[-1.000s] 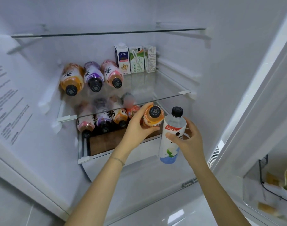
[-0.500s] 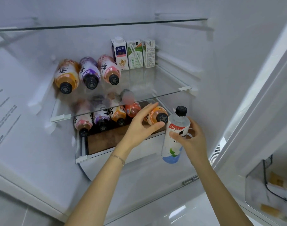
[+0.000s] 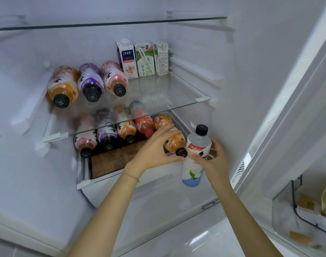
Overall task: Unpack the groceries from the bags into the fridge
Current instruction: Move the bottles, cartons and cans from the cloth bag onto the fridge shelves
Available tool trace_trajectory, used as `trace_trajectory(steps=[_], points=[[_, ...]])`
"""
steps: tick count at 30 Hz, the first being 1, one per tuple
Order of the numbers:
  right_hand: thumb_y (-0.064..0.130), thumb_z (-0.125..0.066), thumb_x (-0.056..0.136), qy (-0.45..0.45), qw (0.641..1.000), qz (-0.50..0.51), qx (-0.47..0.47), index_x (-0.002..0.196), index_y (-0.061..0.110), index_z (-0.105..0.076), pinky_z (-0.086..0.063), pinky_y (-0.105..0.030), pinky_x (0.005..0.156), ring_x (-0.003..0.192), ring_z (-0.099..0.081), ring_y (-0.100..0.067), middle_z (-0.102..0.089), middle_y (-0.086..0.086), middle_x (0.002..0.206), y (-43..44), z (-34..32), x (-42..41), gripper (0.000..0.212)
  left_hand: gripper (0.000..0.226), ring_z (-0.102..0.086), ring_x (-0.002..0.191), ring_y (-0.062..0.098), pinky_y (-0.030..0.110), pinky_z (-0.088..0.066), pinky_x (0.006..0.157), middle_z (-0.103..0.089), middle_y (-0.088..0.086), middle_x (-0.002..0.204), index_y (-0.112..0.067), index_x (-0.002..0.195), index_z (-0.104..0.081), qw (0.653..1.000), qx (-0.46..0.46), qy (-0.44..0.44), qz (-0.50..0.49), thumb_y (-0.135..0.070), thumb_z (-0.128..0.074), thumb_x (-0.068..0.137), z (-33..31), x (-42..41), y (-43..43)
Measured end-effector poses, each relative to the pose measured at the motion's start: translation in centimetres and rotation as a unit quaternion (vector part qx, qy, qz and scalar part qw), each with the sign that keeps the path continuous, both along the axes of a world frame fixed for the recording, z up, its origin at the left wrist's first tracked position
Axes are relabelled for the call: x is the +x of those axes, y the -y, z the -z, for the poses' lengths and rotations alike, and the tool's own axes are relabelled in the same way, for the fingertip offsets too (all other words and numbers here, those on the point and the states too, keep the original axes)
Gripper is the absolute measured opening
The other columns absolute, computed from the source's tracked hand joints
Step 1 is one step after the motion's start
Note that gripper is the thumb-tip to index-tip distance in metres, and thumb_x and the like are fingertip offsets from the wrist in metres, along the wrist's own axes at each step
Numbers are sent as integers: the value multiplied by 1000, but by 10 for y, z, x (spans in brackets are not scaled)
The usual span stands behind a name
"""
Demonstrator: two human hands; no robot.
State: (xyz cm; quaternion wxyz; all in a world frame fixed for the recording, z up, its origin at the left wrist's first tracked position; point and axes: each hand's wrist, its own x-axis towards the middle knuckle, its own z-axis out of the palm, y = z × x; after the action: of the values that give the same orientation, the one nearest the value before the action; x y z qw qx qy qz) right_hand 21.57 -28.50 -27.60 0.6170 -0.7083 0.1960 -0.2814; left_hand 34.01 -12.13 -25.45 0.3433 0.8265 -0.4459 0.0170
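My left hand [image 3: 154, 153] grips an orange drink bottle [image 3: 174, 143] lying on its side at the right end of the lower fridge shelf, its black cap toward me. Beside it lie several more bottles [image 3: 106, 136] on a brown mat [image 3: 114, 160]. My right hand [image 3: 215, 160] holds an upright clear bottle [image 3: 194, 158] with a black cap and white-blue label, just right of the orange one, in front of the shelf edge.
The glass shelf [image 3: 177, 97] above carries three lying bottles [image 3: 91, 82] and three cartons [image 3: 143, 59] at the back. Another glass shelf [image 3: 110, 24] spans the top. The open door's bin [image 3: 297, 216] at lower right holds packets.
My left hand has pushed the orange bottle down and back onto the lower shelf beside the others. My right hand with the clear bottle stayed about where it was.
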Motion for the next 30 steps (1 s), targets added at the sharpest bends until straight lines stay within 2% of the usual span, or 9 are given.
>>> trace_trajectory(steps=[3, 5, 8, 13, 15, 20, 25, 30], points=[[13, -84, 69, 1, 1000, -6, -14, 116, 25, -56, -54, -34, 84, 103, -61, -15, -64, 4, 111, -1, 0, 3, 56, 83, -25, 144, 8, 46, -32, 114, -38, -8, 152, -33, 139, -46, 997, 21, 67, -9, -74, -65, 69, -9, 8, -4], [13, -84, 69, 5, 1000, -5, -17, 115, 28, -55, -54, -38, 87, 104, -60, -15, -64, 6, 111, -2, -1, 5, 56, 82, -27, 143, 8, 43, -26, 116, -41, -8, 150, -31, 138, -47, 994, 31, 103, -13, -73, -64, 70, -11, 15, -5], [15, -84, 68, 26, 999, 2, -22, 110, 35, -53, -54, -36, 87, 103, -61, -14, -63, 9, 110, -6, -5, 6, 56, 78, -29, 142, 11, 45, -18, 118, -44, -8, 147, -31, 135, -48, 988, 56, 144, -17, -71, -65, 70, -7, 27, -4], [19, -86, 65, 49, 998, 3, -40, 115, 33, -52, -54, -36, 86, 107, -60, -16, -62, 4, 116, -9, -15, 11, 61, 79, -33, 140, 16, 43, -19, 116, -41, -4, 150, -29, 136, -48, 985, 64, 158, -23, -66, -71, 70, -1, 49, -6], [18, -86, 65, 61, 997, 0, -46, 115, 32, -53, -54, -33, 85, 106, -60, -14, -62, 3, 116, -11, -22, 13, 62, 80, -32, 141, 16, 40, -14, 117, -39, -4, 151, -28, 138, -46, 983, 70, 164, -32, -66, -70, 71, -2, 54, -5], [20, -88, 64, 93, 992, -9, -83, 112, 38, -53, -50, -16, 81, 103, -58, -5, -60, 7, 113, -15, -43, 16, 62, 86, -26, 144, 18, 38, -5, 118, -33, -2, 155, -29, 146, -36, 978, 94, 174, -71, -68, -64, 76, 3, 64, 2], [26, -86, 61, 111, 990, -1, -82, 114, 37, -53, -48, -9, 79, 101, -56, 3, -58, 11, 113, -13, -52, 14, 64, 82, -37, 137, 23, 41, -21, 112, -43, -1, 149, -25, 142, -41, 970, 118, 167, -128, -66, -65, 75, -2, 74, 12], [30, -87, 59, 117, 990, 2, -78, 113, 39, -52, -51, -17, 81, 104, -59, -5, -61, 9, 114, -9, -52, 9, 65, 78, -45, 129, 28, 40, -36, 102, -49, 3, 143, -25, 140, -43, 969, 93, 169, -151, -59, -70, 75, -8, 82, 16]])
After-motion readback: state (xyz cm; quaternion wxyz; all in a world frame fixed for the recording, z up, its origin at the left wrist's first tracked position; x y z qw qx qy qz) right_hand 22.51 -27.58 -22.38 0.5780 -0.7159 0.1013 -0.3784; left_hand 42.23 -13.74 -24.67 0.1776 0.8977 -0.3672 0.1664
